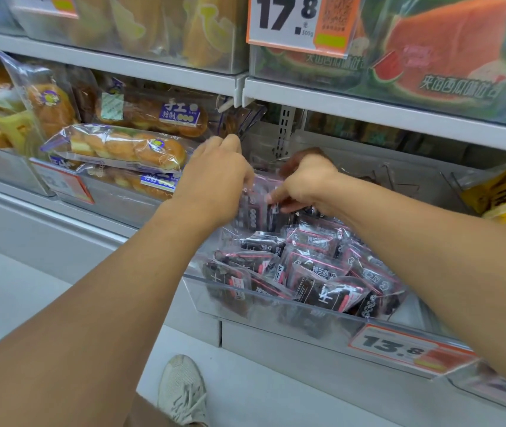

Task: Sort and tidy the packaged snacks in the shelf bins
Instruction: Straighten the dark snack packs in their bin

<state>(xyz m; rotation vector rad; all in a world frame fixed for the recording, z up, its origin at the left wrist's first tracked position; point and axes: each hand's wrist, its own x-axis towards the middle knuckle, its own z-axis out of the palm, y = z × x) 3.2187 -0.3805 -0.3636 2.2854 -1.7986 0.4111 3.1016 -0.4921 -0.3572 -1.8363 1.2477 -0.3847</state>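
Note:
A clear plastic shelf bin (279, 309) holds several small dark snack packets with pink trim (313, 266). At the bin's back left, my left hand (214, 177) and my right hand (304, 183) both grip a dark packet (256, 208) held upright between them. My left fingers curl over its left side and top. My right fingers pinch its right edge. The rest of the packets lie loosely piled toward the bin's front.
The neighbouring bin on the left holds bagged bread rolls (122, 146) stacked in layers. Yellow packets (504, 195) sit in the bin at right. Price tags (399, 349) hang on the bin fronts. A shelf edge (368, 109) runs just above my hands. My shoe (182, 389) is below.

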